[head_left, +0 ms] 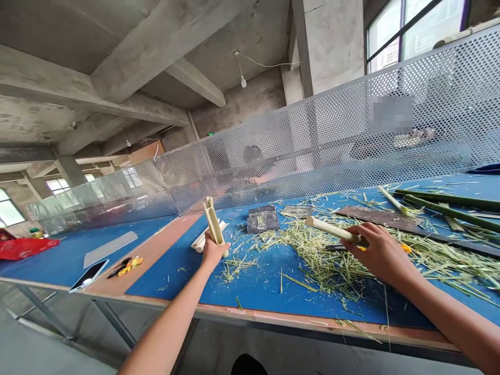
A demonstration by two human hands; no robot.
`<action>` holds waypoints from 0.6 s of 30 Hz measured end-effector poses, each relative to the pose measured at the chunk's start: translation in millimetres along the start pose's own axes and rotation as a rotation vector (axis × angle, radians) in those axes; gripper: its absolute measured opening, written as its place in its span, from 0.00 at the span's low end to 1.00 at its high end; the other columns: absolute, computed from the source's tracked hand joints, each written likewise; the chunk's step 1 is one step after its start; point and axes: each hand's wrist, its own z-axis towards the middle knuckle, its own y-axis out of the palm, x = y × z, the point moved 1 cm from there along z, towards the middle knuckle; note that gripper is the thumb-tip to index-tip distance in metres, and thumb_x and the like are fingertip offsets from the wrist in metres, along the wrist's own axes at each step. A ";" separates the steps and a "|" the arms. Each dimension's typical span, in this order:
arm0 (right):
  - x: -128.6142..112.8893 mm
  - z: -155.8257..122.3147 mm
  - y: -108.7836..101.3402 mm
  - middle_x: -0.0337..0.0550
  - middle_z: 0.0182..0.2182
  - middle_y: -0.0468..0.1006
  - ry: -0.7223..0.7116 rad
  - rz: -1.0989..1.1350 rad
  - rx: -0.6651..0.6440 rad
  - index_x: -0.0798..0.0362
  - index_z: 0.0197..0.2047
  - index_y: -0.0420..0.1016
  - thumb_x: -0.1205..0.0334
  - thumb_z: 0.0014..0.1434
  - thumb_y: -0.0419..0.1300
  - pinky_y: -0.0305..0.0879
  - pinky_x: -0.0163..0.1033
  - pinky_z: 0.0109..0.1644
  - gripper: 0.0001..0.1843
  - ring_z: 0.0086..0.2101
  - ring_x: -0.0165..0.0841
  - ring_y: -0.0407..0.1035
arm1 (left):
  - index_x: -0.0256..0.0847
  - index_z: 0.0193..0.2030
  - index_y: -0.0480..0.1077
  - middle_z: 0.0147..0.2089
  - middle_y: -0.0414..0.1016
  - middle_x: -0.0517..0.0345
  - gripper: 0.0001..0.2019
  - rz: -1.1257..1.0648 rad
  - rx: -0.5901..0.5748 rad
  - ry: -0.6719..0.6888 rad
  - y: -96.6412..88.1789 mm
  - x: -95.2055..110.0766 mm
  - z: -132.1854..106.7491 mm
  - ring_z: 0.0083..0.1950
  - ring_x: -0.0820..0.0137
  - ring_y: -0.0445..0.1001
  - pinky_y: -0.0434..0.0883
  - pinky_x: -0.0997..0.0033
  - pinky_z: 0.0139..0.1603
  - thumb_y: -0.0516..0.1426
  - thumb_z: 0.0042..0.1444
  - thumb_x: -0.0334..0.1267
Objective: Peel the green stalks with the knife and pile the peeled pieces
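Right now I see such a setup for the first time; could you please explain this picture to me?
There is no machine: a camera worn on a person's head looks forward and down at their two bare hands. The left hand holds a pale grooved stick; the right hand grips a pale round stick. On the blue tabletop lie plant shavings, a dark slab and, at the right, long green stalks. A smartphone lies at the left, and a perforated screen stands behind.

stalk (327,227): smooth, matt | screen (273,151): perforated metal | beams (144,49): rough concrete
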 end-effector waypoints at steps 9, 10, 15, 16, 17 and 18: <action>-3.2 -0.7 -3.1 0.48 0.32 0.72 0.015 -0.005 -0.022 0.50 0.36 0.71 0.46 0.57 0.51 0.62 0.43 0.37 0.17 0.33 0.40 0.65 | 0.44 0.61 0.56 0.57 0.68 0.41 0.37 0.543 -0.276 0.136 -19.6 1.0 6.2 0.58 0.50 0.67 0.61 0.56 0.54 0.62 0.42 0.41; -3.4 -0.7 -3.4 0.48 0.32 0.72 0.022 -0.007 -0.029 0.50 0.36 0.71 0.46 0.57 0.51 0.62 0.43 0.37 0.18 0.34 0.40 0.65 | 0.44 0.61 0.56 0.59 0.66 0.41 0.38 0.494 -0.391 0.119 -20.4 -4.0 10.3 0.59 0.52 0.66 0.61 0.58 0.55 0.62 0.42 0.45; -3.8 0.0 -4.3 0.48 0.32 0.72 0.039 -0.004 -0.035 0.50 0.35 0.71 0.44 0.57 0.51 0.61 0.43 0.36 0.19 0.34 0.40 0.64 | 0.45 0.64 0.57 0.68 0.54 0.48 0.37 0.334 -0.499 0.200 -23.0 -15.2 14.2 0.68 0.59 0.54 0.56 0.65 0.62 0.54 0.49 0.59; -3.7 0.2 -4.4 0.48 0.32 0.72 0.038 -0.004 -0.030 0.50 0.34 0.70 0.44 0.57 0.51 0.61 0.43 0.36 0.19 0.34 0.40 0.64 | 0.46 0.64 0.57 0.68 0.54 0.49 0.37 0.342 -0.467 0.234 -22.5 -14.4 10.0 0.68 0.59 0.53 0.55 0.65 0.62 0.53 0.50 0.59; -3.6 0.4 -4.4 0.48 0.32 0.72 0.035 -0.003 -0.028 0.50 0.34 0.70 0.44 0.57 0.51 0.61 0.43 0.37 0.19 0.34 0.40 0.64 | 0.47 0.65 0.56 0.69 0.54 0.50 0.37 0.354 -0.453 0.264 -21.7 -13.1 4.6 0.68 0.59 0.53 0.54 0.65 0.63 0.54 0.50 0.59; -3.4 0.5 -4.5 0.48 0.32 0.72 0.034 0.001 -0.024 0.50 0.34 0.70 0.44 0.57 0.51 0.61 0.43 0.37 0.19 0.34 0.40 0.64 | 0.48 0.65 0.56 0.69 0.54 0.51 0.37 0.368 -0.454 0.286 -20.8 -11.5 -1.3 0.68 0.59 0.53 0.54 0.64 0.63 0.54 0.50 0.59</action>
